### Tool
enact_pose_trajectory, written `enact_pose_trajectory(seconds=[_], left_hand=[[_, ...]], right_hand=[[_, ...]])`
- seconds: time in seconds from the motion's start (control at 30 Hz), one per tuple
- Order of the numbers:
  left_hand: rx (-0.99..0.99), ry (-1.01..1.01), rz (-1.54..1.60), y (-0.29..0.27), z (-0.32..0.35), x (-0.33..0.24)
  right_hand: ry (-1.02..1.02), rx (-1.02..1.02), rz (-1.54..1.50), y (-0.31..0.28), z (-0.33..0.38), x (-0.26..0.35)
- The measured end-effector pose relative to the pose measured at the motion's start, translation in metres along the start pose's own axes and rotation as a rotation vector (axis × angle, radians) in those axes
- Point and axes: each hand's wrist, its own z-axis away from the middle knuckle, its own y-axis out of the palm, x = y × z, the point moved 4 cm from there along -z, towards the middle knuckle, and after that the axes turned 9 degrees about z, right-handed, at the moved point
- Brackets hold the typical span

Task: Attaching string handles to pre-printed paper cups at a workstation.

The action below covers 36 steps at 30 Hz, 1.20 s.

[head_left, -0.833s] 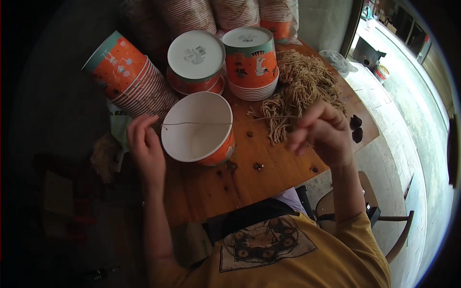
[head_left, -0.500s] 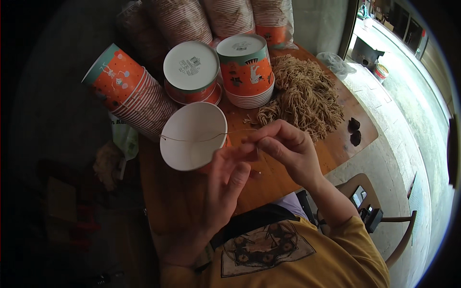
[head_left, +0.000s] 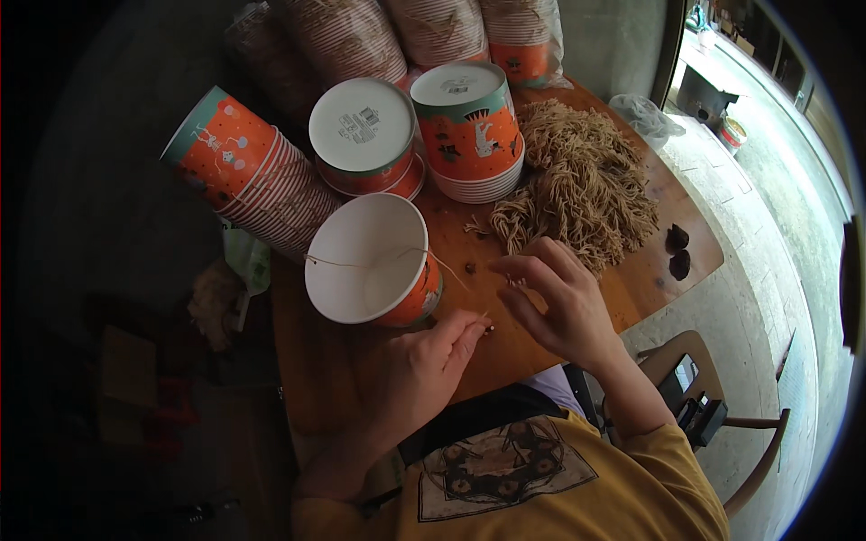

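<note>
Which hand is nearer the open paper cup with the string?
Left. The left hand sits just below the cup, fingers near its base. The right hand is farther to its right, beside the pile of strings.

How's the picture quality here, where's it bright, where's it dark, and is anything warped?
Head view: daylight washes out the concrete floor at right, while the left side falls into deep shadow. The fisheye bends the table edge and leaves a black rim. The paper cup, left hand and right hand are evenly lit and sharp enough; the thin string shows faintly.
</note>
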Motion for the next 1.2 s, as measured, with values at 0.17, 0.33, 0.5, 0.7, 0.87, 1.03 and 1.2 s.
enact_pose_trajectory(seconds=[0.17, 0.33, 0.5, 0.7, 0.87, 1.03, 1.2], left_hand=[[0.049, 0.123, -0.340, -0.013, -0.002, -0.020], [0.076, 0.034, -0.276, -0.025, -0.018, -0.028], [0.045, 0.054, -0.274, -0.025, -0.023, -0.016], [-0.071, 0.042, -0.204, -0.032, -0.023, -0.011], [-0.250, 0.334, -0.554, -0.046, -0.027, -0.001], [-0.154, 0.018, -0.264, -0.049, -0.026, 0.028], [-0.076, 0.067, -0.270, -0.059, -0.017, 0.033]], right_hand=[[-0.167, 0.102, -0.599, 0.032, 0.002, 0.006], [-0.002, 0.152, -0.651, 0.040, -0.010, -0.007], [-0.030, 0.053, -0.521, 0.034, -0.014, -0.008], [-0.123, -0.013, -0.326, 0.027, -0.021, -0.011], [-0.005, -0.113, -0.404, 0.024, -0.028, -0.029], [0.155, -0.110, -0.647, 0.021, -0.034, -0.050], [0.165, -0.209, -0.771, 0.022, -0.032, -0.065]])
